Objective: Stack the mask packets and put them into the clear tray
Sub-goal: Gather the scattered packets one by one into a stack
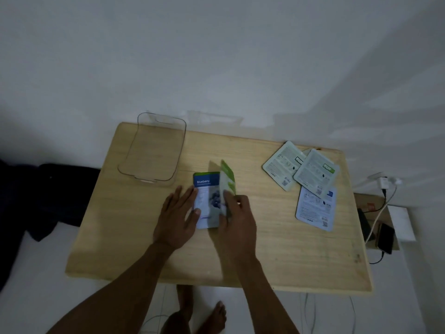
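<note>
A blue "Blueberry" mask packet (207,196) lies face up at the table's middle. My left hand (178,217) rests flat on the table, its fingers on the packet's left edge. A green packet (227,179) stands tilted on edge over the blue one, gripped at its lower end by my right hand (237,219). Three more packets lie face down at the right: two pale green (280,165) (316,170) and one pale blue (315,208), overlapping. The clear tray (154,148) stands empty at the table's back left.
The wooden table (277,249) stands against a white wall. A phone (386,238), cables and a charger (384,182) lie off its right edge. Dark cloth (48,196) lies on the floor at the left. My bare feet show under the front edge.
</note>
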